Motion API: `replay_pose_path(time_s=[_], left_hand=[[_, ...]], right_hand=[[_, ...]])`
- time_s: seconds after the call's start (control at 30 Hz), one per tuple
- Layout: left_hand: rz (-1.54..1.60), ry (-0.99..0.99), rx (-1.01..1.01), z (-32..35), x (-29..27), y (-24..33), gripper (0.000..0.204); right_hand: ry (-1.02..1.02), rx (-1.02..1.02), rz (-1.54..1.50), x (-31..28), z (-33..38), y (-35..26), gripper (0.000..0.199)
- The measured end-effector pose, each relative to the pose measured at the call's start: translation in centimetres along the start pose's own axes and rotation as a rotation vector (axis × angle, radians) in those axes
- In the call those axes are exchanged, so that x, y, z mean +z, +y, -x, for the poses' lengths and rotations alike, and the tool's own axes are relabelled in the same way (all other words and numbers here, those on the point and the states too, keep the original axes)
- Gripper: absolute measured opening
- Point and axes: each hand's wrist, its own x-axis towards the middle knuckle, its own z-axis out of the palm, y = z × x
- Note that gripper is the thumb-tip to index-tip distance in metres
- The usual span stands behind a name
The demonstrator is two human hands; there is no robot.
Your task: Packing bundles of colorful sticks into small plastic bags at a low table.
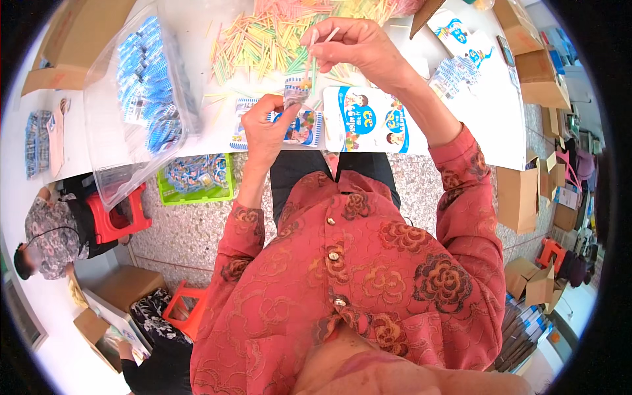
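White table [490, 125]; small striped packet [296, 91], blue-white, pinched in left hand [266, 125]; right hand [355, 51] clamped on pale sticks [334, 34].

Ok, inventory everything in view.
Small striped packet: one, blue-white, table's near middle
Thin straight sticks: many, pastel, table's far middle
Clear plastic tub: one, colourless, table's left
Wrapped packets: many, blue, inside tub
Flat printed packaging: some, white, table's near side
Wide table: one, white, in front
Plastic basket: one, lime green, floor, left
Plastic stools: at least two, red, left
Cardboard boxes: several, brown, both sides
Co-workers: at least two, grey and black clothing, left
Left grip: one, red sleeve, on striped packet
Right grip: one, red sleeve, on pale sticks
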Motion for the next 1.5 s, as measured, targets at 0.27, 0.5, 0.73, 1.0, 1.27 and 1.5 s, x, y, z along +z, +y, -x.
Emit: replay_pose_path(time_s=[0.27, 0.5, 0.73, 1.0, 1.27, 1.5], left_hand=[[-0.038, -0.017, 0.045, 0.2, -0.3, 0.7, 0.013], [0.058, 0.004, -0.039, 0.3, -0.2, 0.5, 0.011], [0.132, -0.007, -0.081, 0.2, -0.1, 0.4, 0.01], [0.119, -0.015, -0.05, 0.0, 0.1, 0.8, 0.01], [0.195, -0.029, -0.082, 0.0, 0.6, 0.8, 0.009], [0.281, -0.068, -0.093, -0.3, 1.0, 0.8, 0.008]], right_hand=[[0.035, -0.017, 0.007, 0.2, -0.3, 1.1, 0.016], [0.138, -0.345, 0.414, 2.9, 1.2, -1.0, 0.015], [0.004, -0.38, 0.486, 2.9, 1.5, -1.0, 0.013], [-0.079, -0.171, 0.451, 2.5, 1.1, -0.5, 0.013], [-0.011, -0.385, 0.811, 2.3, 0.5, 0.3, 0.02], [-0.161, -0.263, 0.772, 3.1, 0.7, 1.3, 0.032]])
